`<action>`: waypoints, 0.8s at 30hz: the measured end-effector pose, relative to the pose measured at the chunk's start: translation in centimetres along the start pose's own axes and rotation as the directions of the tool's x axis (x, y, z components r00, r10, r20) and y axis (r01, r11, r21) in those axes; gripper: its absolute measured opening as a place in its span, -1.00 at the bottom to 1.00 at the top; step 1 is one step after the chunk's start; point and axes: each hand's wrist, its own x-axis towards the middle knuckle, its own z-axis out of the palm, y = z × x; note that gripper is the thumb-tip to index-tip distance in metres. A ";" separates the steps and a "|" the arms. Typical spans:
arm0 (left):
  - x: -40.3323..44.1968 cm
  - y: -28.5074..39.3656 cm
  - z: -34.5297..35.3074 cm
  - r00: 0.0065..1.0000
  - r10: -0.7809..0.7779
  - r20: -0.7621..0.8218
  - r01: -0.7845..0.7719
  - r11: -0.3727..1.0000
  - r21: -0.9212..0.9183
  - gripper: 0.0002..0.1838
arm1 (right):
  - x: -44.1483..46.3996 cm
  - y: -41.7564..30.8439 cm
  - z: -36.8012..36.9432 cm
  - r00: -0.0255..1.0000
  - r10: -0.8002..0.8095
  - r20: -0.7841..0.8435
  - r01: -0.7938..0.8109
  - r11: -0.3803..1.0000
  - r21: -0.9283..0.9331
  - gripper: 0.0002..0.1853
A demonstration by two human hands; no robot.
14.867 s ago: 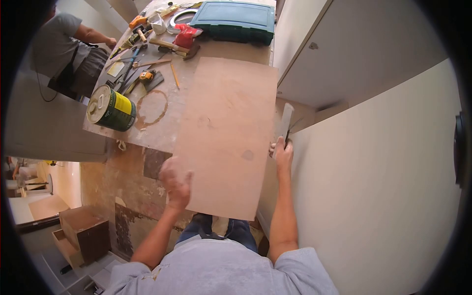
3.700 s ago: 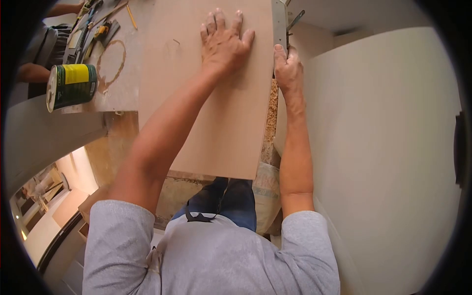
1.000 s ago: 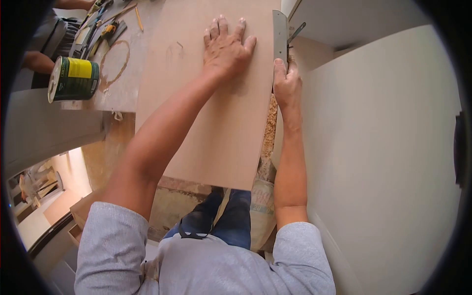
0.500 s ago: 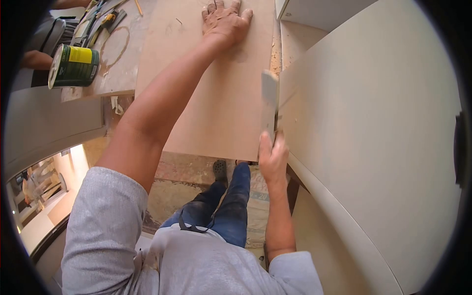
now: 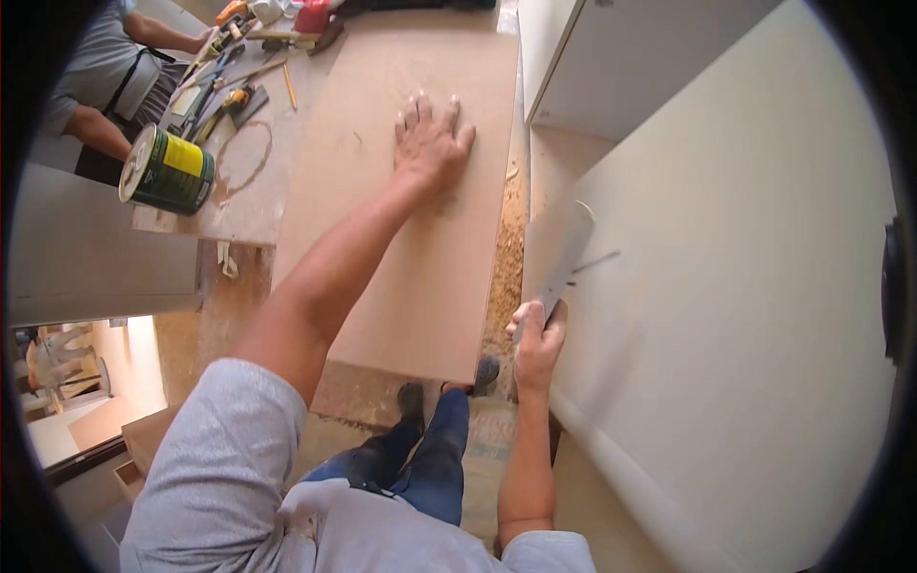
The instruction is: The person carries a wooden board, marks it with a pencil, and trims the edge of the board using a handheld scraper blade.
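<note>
My left hand (image 5: 432, 148) lies flat on a long light-brown wooden board (image 5: 411, 286), fingers spread. My right hand (image 5: 540, 346) is closed around the near end of a flat grey metal tool (image 5: 565, 244), which looks like a hand plane. Its rounded far end is smeared by motion, and a thin rod sticks out from its right side. The tool is tilted up to the right, apart from the board's right edge, in front of the large pale panel. My palm hides the part it grips.
Wood shavings (image 5: 508, 258) lie along the board's right side. A large pale panel (image 5: 726, 239) fills the right. At left, a green paint can (image 5: 172, 170) and several tools lie on a worktop (image 5: 253, 215), including a pencil (image 5: 289, 84). Another person (image 5: 105, 76) stands beyond the can.
My right hand has swung the tool off the board's right edge, out to the right. My left hand stays flat on the board. The view has shifted, showing more of the far end.
</note>
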 end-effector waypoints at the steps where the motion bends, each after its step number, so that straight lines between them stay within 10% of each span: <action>1: 0.0 0.1 -0.1 1.000 -0.006 0.027 0.006 1.000 -0.002 -0.26 | 2.5 -0.1 0.9 1.000 0.015 0.010 -0.015 1.000 0.023 -0.68; 9: 0.4 0.2 -1.0 0.994 -0.038 0.105 0.040 0.999 -0.022 -0.25 | 20.4 -1.6 9.2 0.987 -0.155 0.047 0.150 0.758 -0.635 -0.54; 24: 0.8 -0.1 -0.4 0.987 -0.036 0.156 0.032 0.999 0.031 -0.26 | 50.2 -4.7 18.4 0.971 -0.227 0.069 0.220 0.750 -0.623 -0.35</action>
